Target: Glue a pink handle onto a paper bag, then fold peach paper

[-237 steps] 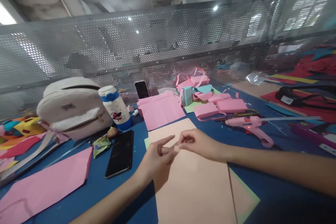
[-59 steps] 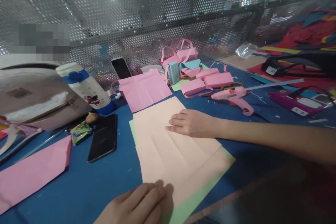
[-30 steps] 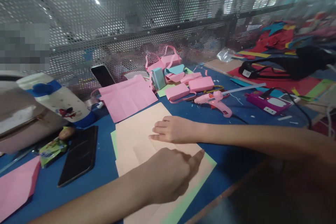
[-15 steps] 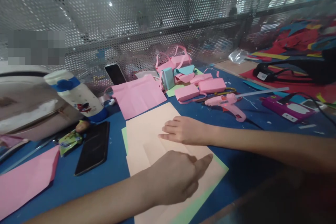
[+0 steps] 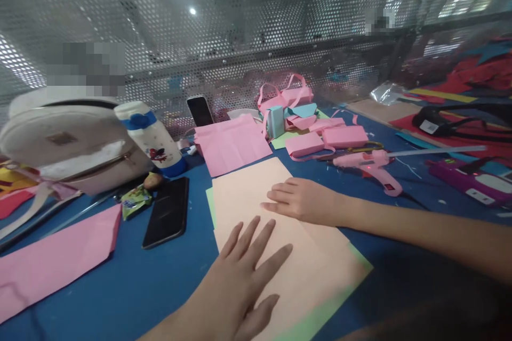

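Peach paper [image 5: 248, 181] lies in the middle of the blue table, with green paper [image 5: 316, 319] showing at its edges beneath. My left hand [image 5: 248, 272] is over the near part of the peach paper, palm down, fingers spread, holding nothing. Flat on the same paper rests my right hand [image 5: 302, 201], its fingers stretched out to the left. Just beyond them is a folded pink paper [image 5: 234, 144]. A pink glue gun [image 5: 370, 165] lies on its side to the right of my right hand.
Pink paper boxes [image 5: 344, 136] and small paper bags stand behind. On the left are a black phone [image 5: 167, 213], a snack packet [image 5: 136, 201], a bottle [image 5: 154, 141], a backpack [image 5: 64, 141] and pink paper [image 5: 60, 261]. A purple device [image 5: 472, 178] lies right; a perforated metal screen [image 5: 240, 37] rises behind.
My left hand has opened from a pointing shape into spread fingers and turned toward the far side. My right hand stays on the paper. The view has swung slightly left.
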The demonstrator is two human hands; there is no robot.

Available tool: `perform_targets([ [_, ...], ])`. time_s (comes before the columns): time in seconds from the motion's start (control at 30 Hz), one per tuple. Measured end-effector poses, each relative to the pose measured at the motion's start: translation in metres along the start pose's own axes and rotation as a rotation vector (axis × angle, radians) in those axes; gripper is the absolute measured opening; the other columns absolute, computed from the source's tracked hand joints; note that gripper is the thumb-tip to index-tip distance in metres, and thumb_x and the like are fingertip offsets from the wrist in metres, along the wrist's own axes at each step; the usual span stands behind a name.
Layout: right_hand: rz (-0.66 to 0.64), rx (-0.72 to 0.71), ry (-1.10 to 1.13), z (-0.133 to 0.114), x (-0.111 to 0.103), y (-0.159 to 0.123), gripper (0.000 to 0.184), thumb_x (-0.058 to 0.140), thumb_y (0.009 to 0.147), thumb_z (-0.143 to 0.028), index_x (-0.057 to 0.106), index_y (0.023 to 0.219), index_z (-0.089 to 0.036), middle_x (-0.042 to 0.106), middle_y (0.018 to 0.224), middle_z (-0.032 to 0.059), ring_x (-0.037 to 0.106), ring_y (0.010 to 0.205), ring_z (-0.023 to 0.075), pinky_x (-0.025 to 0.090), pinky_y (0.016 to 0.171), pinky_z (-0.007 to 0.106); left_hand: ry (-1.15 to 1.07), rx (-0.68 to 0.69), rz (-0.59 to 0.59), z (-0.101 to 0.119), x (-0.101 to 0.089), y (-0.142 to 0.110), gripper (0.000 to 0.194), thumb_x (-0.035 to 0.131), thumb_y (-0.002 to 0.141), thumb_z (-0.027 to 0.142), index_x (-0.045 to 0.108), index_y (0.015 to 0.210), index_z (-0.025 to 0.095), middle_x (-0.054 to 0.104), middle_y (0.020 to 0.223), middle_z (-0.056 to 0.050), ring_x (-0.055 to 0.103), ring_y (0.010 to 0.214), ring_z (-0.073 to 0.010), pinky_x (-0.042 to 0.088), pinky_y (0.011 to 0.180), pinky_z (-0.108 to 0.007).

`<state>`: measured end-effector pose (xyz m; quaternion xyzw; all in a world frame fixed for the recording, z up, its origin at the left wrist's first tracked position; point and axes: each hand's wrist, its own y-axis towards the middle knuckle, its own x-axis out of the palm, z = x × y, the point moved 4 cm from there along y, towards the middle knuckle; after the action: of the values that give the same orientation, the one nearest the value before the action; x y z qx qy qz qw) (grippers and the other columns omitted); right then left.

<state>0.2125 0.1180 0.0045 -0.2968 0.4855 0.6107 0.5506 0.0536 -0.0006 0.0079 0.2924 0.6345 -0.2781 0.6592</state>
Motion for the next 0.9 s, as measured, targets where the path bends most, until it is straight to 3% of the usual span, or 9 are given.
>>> perform_targets([
  [0.23,-0.066,0.063,0.118,-0.004,-0.007,0.006,0.041,0.045,0.093,-0.006,0.052,0.133,-0.009,0.059,0.129,0.0152,0.054,0.119,0.0266,0.049,0.09,0.042,0.111,-0.09,0.064,-0.002,0.006,-0.02,0.076,0.05,0.093,0.049,0.017,0.154,0.017,0.02,0.156,-0.025,0.022,0.141,-0.0462,0.04,0.102,-0.062],
  [0.37,-0.122,0.208,0.341,-0.026,-0.01,0.013,0.05,0.04,0.091,-0.008,0.044,0.141,-0.004,0.039,0.149,0.0176,0.034,0.14,0.0276,0.032,0.113,0.051,0.154,-0.065,0.076,-0.002,0.007,-0.019,0.081,0.052,0.09,0.055,0.021,0.153,0.015,0.029,0.152,-0.027,0.03,0.138,-0.0473,0.042,0.099,-0.061],
  [0.53,-0.188,0.309,0.548,-0.051,-0.005,0.004,0.064,0.044,0.093,-0.025,0.024,0.152,-0.007,0.019,0.158,0.0129,0.014,0.147,0.022,0.019,0.121,0.045,0.272,-0.029,0.18,-0.006,0.009,-0.015,0.079,0.047,0.09,0.062,0.029,0.15,0.015,0.043,0.144,-0.028,0.041,0.132,-0.0455,0.046,0.094,-0.054],
  [0.7,-0.205,0.407,0.486,-0.034,0.001,-0.026,0.063,0.039,0.099,-0.031,0.016,0.154,-0.012,0.014,0.159,0.0113,0.012,0.147,0.0234,0.022,0.12,0.047,0.379,-0.019,0.247,-0.009,0.013,-0.015,0.083,0.038,0.089,0.071,0.033,0.149,0.016,0.053,0.135,-0.027,0.049,0.125,-0.0442,0.048,0.089,-0.051],
  [0.9,-0.153,0.509,0.367,-0.022,0.01,-0.051,0.066,0.036,0.1,-0.039,0.009,0.155,-0.013,0.016,0.159,0.0126,0.017,0.146,0.0259,0.028,0.117,0.05,0.367,-0.019,0.259,-0.009,0.014,-0.016,0.088,0.039,0.086,0.074,0.03,0.151,0.016,0.052,0.137,-0.026,0.046,0.127,-0.0443,0.047,0.091,-0.05],
])
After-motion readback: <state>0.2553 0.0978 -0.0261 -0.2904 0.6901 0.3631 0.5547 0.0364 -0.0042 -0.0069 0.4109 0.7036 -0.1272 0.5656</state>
